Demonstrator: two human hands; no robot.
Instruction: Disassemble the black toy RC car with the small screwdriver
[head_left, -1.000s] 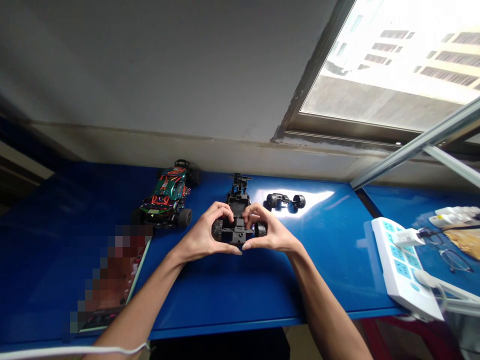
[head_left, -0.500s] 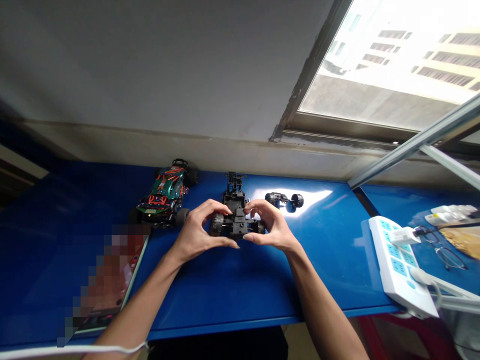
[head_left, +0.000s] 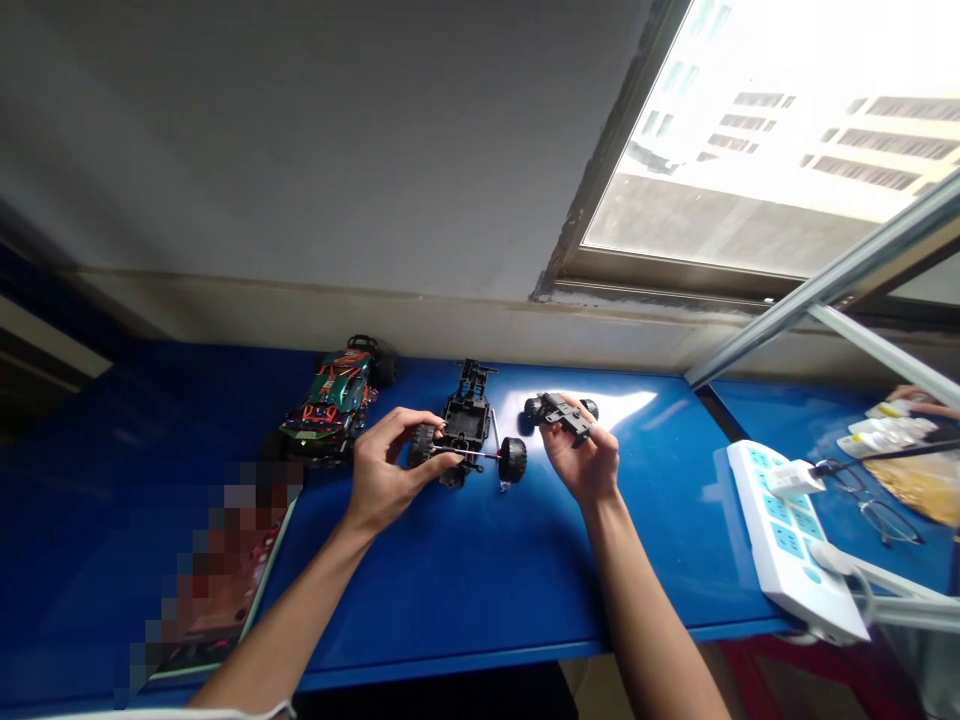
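The right hand (head_left: 589, 462), fingers curled around the black plastic axle cover (head_left: 568, 416), has carried it right, baring the axle (head_left: 478, 454) of the central toy-car chassis (head_left: 465, 420), whose near-left wheel (head_left: 421, 447) the left hand's (head_left: 381, 472) half-bent fingers pinch.

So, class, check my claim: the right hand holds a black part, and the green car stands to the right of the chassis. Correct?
Not quite: the head view shows the green car left of the chassis. The right hand does hold a black part.
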